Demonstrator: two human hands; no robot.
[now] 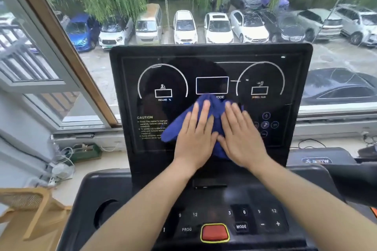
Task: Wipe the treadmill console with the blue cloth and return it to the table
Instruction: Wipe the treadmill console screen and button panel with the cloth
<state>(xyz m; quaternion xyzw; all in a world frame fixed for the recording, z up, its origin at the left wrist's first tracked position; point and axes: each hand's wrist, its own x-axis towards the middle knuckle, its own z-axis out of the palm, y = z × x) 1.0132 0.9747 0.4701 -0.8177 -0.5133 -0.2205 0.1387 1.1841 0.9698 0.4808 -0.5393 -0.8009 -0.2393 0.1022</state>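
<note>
The black treadmill console (155, 79) stands upright in front of me, with two dial outlines and a centre display. A blue cloth (214, 106) lies bunched against the lower middle of its screen. My left hand (195, 134) presses flat on the cloth's left part, fingers spread upward. My right hand (240, 134) presses flat on its right part, thumb touching the left hand's thumb. Both palms hold the cloth against the panel; its middle is hidden under them.
Below the screen is the lower control deck (255, 218) with a red stop button (214, 232) and a cup recess (105, 213). A large window (183, 6) is behind the console. A wooden chair (30, 210) stands at the lower left.
</note>
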